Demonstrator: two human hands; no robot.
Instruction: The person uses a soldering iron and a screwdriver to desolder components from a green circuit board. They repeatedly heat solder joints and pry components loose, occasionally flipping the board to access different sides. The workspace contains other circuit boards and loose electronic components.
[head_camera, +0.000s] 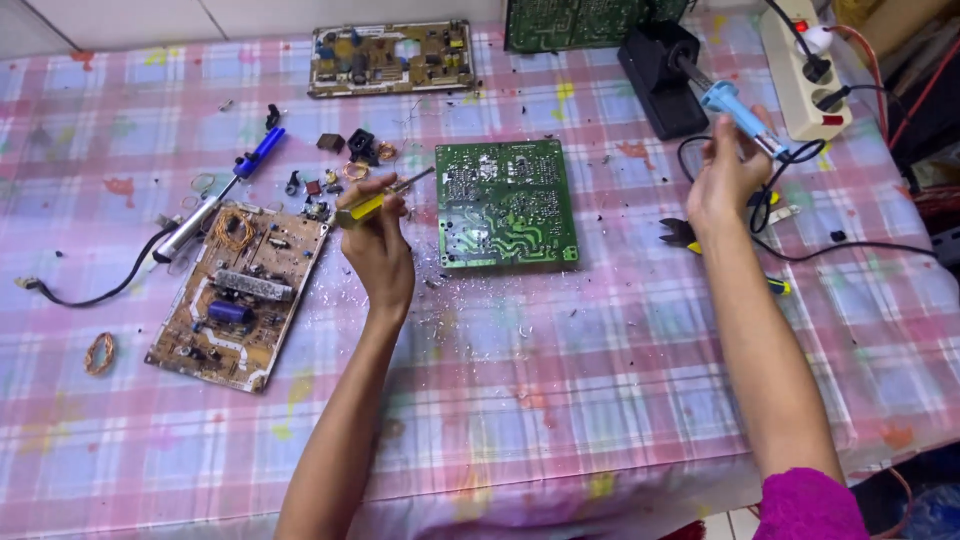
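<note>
My left hand (378, 240) grips a small yellow-handled screwdriver (372, 203), its metal tip pointing right toward the upper left corner of a green circuit board (506, 204) lying solder side up. My right hand (727, 178) holds a blue-handled soldering iron (738, 112) at the far right, with the iron's tip resting in a black stand (660, 80). The iron's black cord (850, 250) trails off to the right. The green board lies between both hands, untouched.
A brown circuit board (240, 295) lies left, with a blue desoldering pump (215, 195) and loose components (345, 160) above it. Another brown board (390, 58) and a green board (580, 22) sit at the back. Black-and-yellow cutters (680, 235) and a white power strip (805, 65) are at right.
</note>
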